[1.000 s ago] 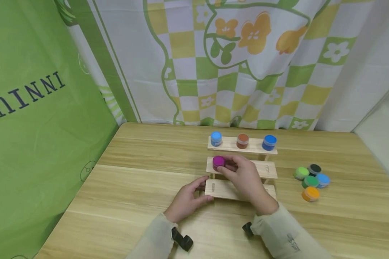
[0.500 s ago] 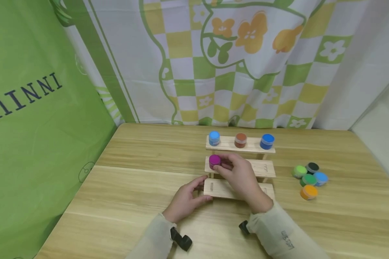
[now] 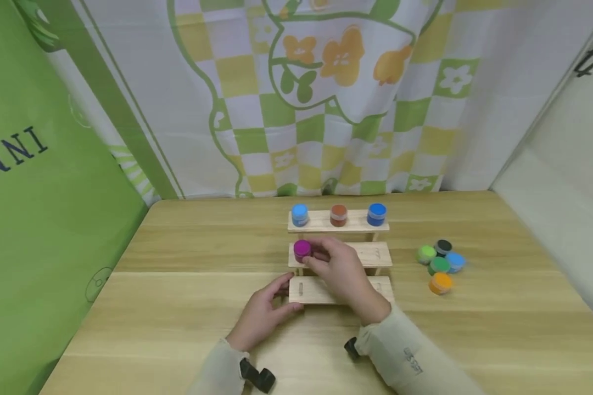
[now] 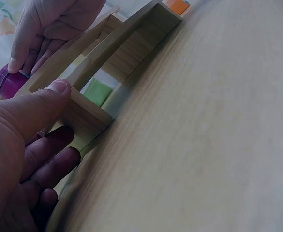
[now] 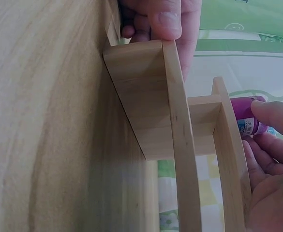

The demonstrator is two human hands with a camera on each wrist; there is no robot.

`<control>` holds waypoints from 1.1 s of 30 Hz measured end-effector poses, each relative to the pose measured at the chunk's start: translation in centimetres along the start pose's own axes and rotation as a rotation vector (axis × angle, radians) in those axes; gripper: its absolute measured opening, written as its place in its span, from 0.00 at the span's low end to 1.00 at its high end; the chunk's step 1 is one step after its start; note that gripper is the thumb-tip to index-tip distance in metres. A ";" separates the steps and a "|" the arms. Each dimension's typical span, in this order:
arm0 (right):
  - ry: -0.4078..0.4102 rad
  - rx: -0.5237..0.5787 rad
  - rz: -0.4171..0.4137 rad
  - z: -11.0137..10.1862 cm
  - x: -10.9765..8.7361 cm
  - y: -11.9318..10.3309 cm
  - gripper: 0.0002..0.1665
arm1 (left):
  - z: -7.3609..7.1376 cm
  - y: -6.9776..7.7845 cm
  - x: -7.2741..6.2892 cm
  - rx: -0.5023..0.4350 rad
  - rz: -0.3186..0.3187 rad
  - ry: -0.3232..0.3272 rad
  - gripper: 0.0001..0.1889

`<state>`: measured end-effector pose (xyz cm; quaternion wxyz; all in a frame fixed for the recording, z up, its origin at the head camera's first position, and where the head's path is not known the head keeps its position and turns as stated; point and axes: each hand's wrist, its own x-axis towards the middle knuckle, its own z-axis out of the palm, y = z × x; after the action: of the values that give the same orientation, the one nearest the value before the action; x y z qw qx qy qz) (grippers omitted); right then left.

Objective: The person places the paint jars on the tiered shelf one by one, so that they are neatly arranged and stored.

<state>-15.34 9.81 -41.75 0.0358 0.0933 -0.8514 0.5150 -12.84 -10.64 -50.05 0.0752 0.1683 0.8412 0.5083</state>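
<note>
Nearest, two pale sleeves (image 3: pixel 410 356) reach in over the wooden table (image 3: pixel 192 285), a black device (image 3: pixel 261 376) at the left cuff. The left hand (image 3: pixel 261 317) holds the left end of the lowest step of the wooden rack (image 3: pixel 321 289); its thumb lies on the near edge, and its fingers, set apart from the thumb, bend in at the end panel. Whether every fingertip touches the wood cannot be told. A little farther on, the right hand (image 3: pixel 340 270) crosses above the lowest step from the near right, thumb and fingers pinching the purple jar (image 3: pixel 302 250) from its right side. That jar is upright at the left end of the middle step (image 3: pixel 370 254) — just left of the right fingertips, and beyond the left hand. To the right of the rack, well apart from both hands, an orange jar (image 3: pixel 441 283) lies nearest in a cluster, with a green jar (image 3: pixel 439 266), a sky-blue jar (image 3: pixel 456 262), a lime jar (image 3: pixel 426 254) and a black jar (image 3: pixel 443 247) beyond it. The far, top step (image 3: pixel 318 220) bears three jars — light-blue jar (image 3: pixel 300 215) at left, brown jar (image 3: pixel 338 215) in the middle, dark-blue jar (image 3: pixel 376 214) at right. Farthest hangs a checked cloth (image 3: pixel 326 153).
</note>
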 end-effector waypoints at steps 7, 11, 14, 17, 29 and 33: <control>0.011 -0.037 -0.042 0.7 0.0 -0.2 0.22 | -0.3 -0.1 -0.6 0.026 -0.014 0.021 0.40; 0.020 -0.047 -0.040 0.8 -0.1 -0.2 0.21 | -0.4 0.1 -0.6 0.024 -0.011 0.020 0.40; 0.025 -0.070 -0.036 0.6 -0.1 -0.2 0.21 | -0.3 0.2 -0.5 0.018 -0.011 0.019 0.40; 0.019 -0.086 -0.028 0.2 -0.2 -0.2 0.22 | 0.0 0.2 -0.3 0.004 -0.003 0.014 0.39; 0.046 0.007 0.051 -1.6 -1.4 0.8 0.23 | 0.2 0.2 0.1 0.007 0.024 -0.006 0.40; 0.043 0.038 0.025 -2.1 -2.0 1.2 0.22 | 0.0 0.2 -0.1 0.009 0.009 0.003 0.40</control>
<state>-13.67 12.48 -42.13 0.0459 0.0720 -0.8416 0.5333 -12.72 -10.61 -49.91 0.0709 0.1715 0.8429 0.5051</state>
